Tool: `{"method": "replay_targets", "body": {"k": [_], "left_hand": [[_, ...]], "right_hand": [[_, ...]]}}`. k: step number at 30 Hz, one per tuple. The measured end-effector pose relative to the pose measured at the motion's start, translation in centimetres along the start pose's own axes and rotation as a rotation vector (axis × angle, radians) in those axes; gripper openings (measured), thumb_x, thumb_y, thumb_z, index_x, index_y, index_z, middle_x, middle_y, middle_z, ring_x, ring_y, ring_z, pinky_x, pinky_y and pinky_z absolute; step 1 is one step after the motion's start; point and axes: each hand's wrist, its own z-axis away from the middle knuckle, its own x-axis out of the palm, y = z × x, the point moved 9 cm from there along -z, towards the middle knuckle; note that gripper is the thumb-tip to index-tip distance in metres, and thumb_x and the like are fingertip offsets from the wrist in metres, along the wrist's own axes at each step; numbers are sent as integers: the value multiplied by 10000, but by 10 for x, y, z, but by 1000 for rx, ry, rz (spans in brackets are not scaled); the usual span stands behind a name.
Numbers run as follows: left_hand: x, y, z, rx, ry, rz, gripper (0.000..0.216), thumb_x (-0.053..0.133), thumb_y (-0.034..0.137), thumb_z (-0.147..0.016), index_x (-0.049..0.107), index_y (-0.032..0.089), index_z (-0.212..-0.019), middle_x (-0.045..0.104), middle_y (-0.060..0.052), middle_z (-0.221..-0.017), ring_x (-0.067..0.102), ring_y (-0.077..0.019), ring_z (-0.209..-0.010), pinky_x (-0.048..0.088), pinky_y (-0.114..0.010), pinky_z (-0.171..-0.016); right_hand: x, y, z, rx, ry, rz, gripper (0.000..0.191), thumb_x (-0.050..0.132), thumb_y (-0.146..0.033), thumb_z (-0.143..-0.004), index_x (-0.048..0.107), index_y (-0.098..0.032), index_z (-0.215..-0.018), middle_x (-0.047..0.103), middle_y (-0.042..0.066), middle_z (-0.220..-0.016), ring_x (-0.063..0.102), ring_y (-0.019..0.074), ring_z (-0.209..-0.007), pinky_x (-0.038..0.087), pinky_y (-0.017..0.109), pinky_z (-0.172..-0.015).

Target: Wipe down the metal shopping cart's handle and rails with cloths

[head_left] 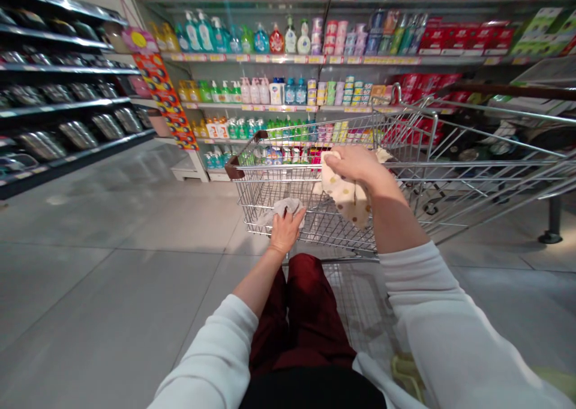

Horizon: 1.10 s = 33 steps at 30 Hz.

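A wire shopping cart stands sideways in front of me. My right hand is at its near top rail, fingers closed on a cream cloth with tan and brown dots. The cloth drapes over the rail and hangs down the near side. Lower and to the left, my left hand presses a thin greyish-white cloth to the wire side, its fingers bent over it. Part of that cloth is hidden by the hand.
More nested carts extend to the right. Behind stand shelves of pump bottles and red boxes. Metal pots fill a rack at left. A pale tiled floor lies below, and a yellowish object is near my right arm.
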Motion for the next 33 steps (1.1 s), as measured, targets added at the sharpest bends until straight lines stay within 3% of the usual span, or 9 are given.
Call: {"method": "replay_targets", "body": {"k": [6, 10, 12, 14, 20, 23, 26, 30, 33], "left_hand": [[-38, -13, -7, -24, 192, 148, 564, 579, 130, -827, 597, 283, -1370, 578, -132, -1370, 574, -329, -1142, 487, -456, -936], [-86, -34, -21, -60, 471, 179, 634, 518, 142, -850, 489, 249, -1474, 451, -137, -1519, 430, -348, -1371, 424, -483, -1076], [-95, -37, -28, -12, 515, 165, 652, 517, 135, -848, 466, 241, -1489, 411, -117, -1562, 359, -338, -1434, 370, -488, -1143], [-86, -40, -30, 13, 462, 146, 659, 535, 123, -838, 479, 244, -1483, 447, -109, -1541, 405, -335, -1390, 378, -491, -1143], [-10, -49, 4, -42, 178, 109, 637, 582, 70, -787, 588, 279, -1389, 547, -115, -1451, 547, -330, -1174, 481, -491, -1006], [-1, -50, 17, -43, 172, 131, 623, 577, 48, -759, 614, 255, -1346, 559, -128, -1422, 533, -323, -1193, 481, -477, -1007], [-25, -53, 12, -1, 268, 170, 604, 568, 61, -744, 613, 216, -1326, 584, -136, -1367, 541, -305, -1171, 485, -445, -1008], [-82, -64, -6, 60, 542, 204, 685, 542, 132, -787, 453, 139, -1466, 561, -173, -1387, 493, -314, -1286, 413, -458, -1107], [-100, -73, -22, 80, 601, 197, 712, 528, 177, -802, 395, 147, -1501, 475, -170, -1500, 390, -333, -1417, 329, -496, -1173]], "right_hand": [[1, 0, 0, -10, 6, 15, 440, 370, -452, -931, 702, -205, -1079, 728, 151, -1106, 649, 314, -1014, 445, 403, -775], [1, 0, 1, -12, 24, 28, 440, 354, -450, -940, 700, -203, -1054, 733, 160, -1074, 661, 325, -986, 447, 418, -763], [2, 1, 1, -3, 26, 31, 439, 360, -460, -940, 700, -206, -1051, 736, 159, -1056, 665, 326, -970, 448, 421, -762], [2, 1, 1, 4, 25, 33, 439, 362, -463, -939, 702, -209, -1048, 736, 158, -1049, 667, 325, -960, 450, 420, -758], [2, 1, 0, 13, 36, 33, 443, 360, -451, -926, 704, -217, -1078, 736, 157, -1051, 669, 324, -951, 462, 427, -757], [3, 1, 0, 15, 34, 32, 447, 362, -448, -919, 705, -217, -1089, 736, 157, -1066, 670, 331, -965, 468, 437, -767], [3, 1, 0, 6, 47, 34, 454, 357, -452, -921, 705, -212, -1084, 735, 161, -1067, 672, 331, -964, 471, 439, -768], [3, 1, 1, 12, 46, 41, 454, 357, -455, -923, 700, -207, -1087, 733, 167, -1073, 673, 334, -963, 474, 441, -768], [3, 2, 2, 20, 42, 40, 455, 355, -448, -919, 701, -206, -1088, 735, 169, -1066, 672, 345, -966, 472, 447, -762]]}}
